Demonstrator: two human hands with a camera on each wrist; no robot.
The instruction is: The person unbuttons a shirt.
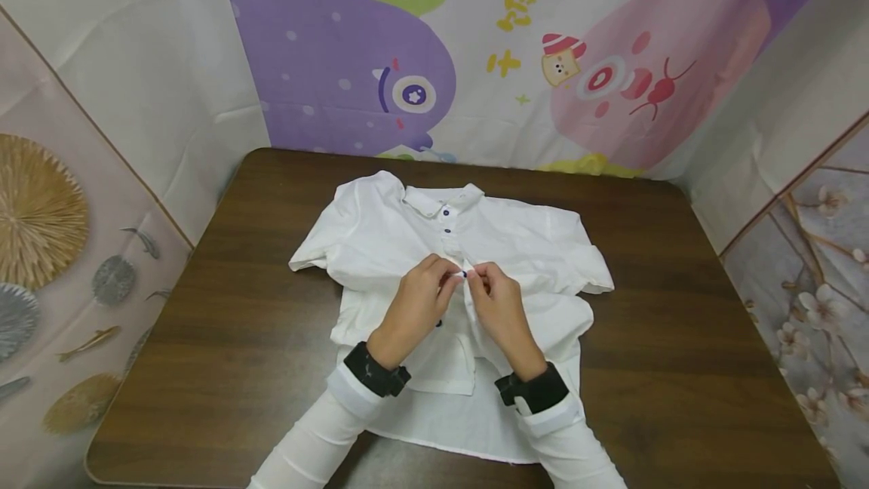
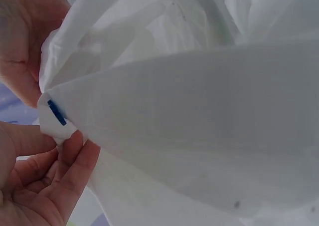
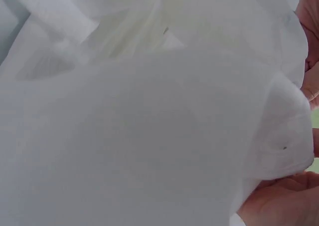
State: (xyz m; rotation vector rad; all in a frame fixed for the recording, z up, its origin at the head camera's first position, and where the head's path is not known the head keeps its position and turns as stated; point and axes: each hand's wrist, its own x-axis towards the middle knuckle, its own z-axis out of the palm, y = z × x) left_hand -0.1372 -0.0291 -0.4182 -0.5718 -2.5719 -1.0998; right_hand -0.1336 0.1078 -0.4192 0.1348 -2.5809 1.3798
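Observation:
A white short-sleeved shirt (image 1: 380, 232) with dark blue buttons lies front up, its collar toward the far side. My left hand (image 1: 417, 304) pinches the front placket edge between thumb and fingers at mid-chest. Close beside it, my right hand (image 1: 498, 308) pinches the facing edge, fingertips almost meeting the left ones. Between the fingertips is a small blue button (image 1: 465, 274). In the left wrist view this blue button (image 2: 57, 112) stands edge-on at a cloth fold, near pinching fingers. The right wrist view is mostly filled by white cloth (image 3: 139, 136), with fingertips at its right side.
A brown wooden table (image 1: 679, 368) carries the shirt. Behind it hangs a cartoon-printed cloth (image 1: 489, 119). Patterned panels (image 1: 102, 195) stand at both sides. Upper buttons (image 1: 446, 222) sit below the collar, and the shirt's lower front lies folded in loose layers.

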